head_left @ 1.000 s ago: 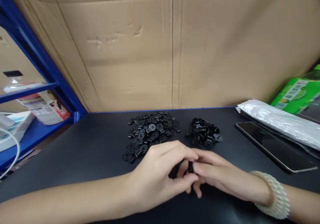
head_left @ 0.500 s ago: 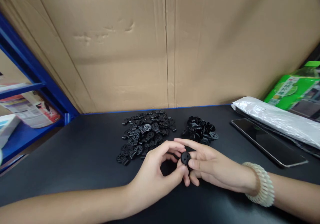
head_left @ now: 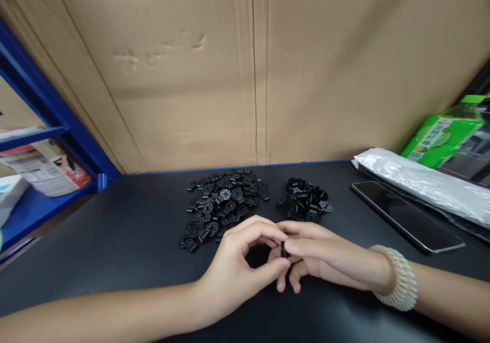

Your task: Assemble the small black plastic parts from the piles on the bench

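Note:
My left hand (head_left: 239, 269) and my right hand (head_left: 317, 259) meet fingertip to fingertip over the black table (head_left: 126, 230). Between them they pinch a small black round plastic part (head_left: 283, 249), seen edge-on and mostly hidden by the fingers. Just beyond the hands lies a big pile of black perforated discs (head_left: 224, 202). To its right sits a smaller pile of black parts (head_left: 305, 202). A cream coiled band (head_left: 396, 276) circles my right wrist.
A dark phone (head_left: 406, 214) lies on the table at the right, beside a silvery plastic bag (head_left: 421, 182) and a green packet (head_left: 440, 133). A cardboard wall (head_left: 245, 77) closes off the back. Blue shelving (head_left: 42, 128) holding papers stands at the left.
The black part faced the camera half a second ago; it is now turned edge-on between the fingertips. Both hands stay at the same spot near the table's front.

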The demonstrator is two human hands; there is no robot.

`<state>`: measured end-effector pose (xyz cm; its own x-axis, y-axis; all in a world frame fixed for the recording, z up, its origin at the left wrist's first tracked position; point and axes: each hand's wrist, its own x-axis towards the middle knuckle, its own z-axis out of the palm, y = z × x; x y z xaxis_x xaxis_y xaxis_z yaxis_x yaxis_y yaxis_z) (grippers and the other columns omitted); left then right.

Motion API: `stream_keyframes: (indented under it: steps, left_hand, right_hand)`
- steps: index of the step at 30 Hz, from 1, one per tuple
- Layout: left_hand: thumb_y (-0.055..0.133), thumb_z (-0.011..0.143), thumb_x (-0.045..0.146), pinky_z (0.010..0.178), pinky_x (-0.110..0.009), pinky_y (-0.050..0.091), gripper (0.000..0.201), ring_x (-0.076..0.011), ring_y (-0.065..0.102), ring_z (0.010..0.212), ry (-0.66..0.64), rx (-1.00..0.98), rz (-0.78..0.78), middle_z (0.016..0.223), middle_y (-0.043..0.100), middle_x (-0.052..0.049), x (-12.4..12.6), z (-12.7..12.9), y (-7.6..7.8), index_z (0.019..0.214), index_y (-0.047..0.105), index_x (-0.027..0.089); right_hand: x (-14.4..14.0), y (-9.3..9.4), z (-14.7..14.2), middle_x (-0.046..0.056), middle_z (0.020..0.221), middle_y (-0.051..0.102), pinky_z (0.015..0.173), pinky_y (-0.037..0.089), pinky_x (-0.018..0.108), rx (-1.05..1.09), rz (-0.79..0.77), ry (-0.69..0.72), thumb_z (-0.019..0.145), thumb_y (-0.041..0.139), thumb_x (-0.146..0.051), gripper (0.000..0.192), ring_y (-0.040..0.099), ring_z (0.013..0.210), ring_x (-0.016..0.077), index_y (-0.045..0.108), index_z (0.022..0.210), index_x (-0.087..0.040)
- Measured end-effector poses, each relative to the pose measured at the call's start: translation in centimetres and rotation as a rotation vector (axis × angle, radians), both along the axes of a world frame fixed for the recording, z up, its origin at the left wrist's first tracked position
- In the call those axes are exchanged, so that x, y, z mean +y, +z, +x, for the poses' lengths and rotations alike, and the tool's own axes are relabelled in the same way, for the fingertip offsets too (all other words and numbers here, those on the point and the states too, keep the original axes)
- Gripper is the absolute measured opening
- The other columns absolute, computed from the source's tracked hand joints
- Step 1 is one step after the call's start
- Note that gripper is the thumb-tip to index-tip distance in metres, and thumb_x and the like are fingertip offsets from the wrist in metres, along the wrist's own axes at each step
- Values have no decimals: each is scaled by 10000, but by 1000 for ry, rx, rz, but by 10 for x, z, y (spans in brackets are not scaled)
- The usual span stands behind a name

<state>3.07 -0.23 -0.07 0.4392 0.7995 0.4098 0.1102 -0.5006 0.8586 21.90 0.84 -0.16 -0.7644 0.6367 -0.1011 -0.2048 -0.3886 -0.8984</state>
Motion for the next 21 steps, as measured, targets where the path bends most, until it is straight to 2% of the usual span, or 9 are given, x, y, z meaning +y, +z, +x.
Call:
stream_keyframes:
  steps: [4,9,14,21]
  left_hand:
    - [696,756,75,768,-304,539,148,-191,664,829,-13,44,16,869,699,-72,0,2,0,888,703,142]
    - [715,695,21,758,-304,537,206,-201,678,809,-34,80,64,861,696,-73,-1,4,0,866,708,134]
    - [744,707,73,721,-295,536,152,-197,671,789,-75,53,31,868,689,-80,0,5,0,843,714,133]
    - [733,691,68,666,-280,528,123,-172,630,743,-66,17,-43,843,677,-74,6,8,0,792,703,133]
  right_hand:
    - [0,2,-3,57,891,596,657,483,275,-11,5,-1,837,599,-191,172,642,759,159,554,993,-133]
    - [0,-2,-6,57,927,608,711,480,290,72,-62,41,716,526,-51,303,593,802,142,582,1001,-137]
    - [3,-3,-6,55,929,608,748,488,320,123,-104,74,657,512,-28,340,586,810,146,599,967,-136]
    - [10,-4,-5,53,944,590,789,483,340,115,-102,139,696,537,-56,342,608,817,152,593,1023,-137]
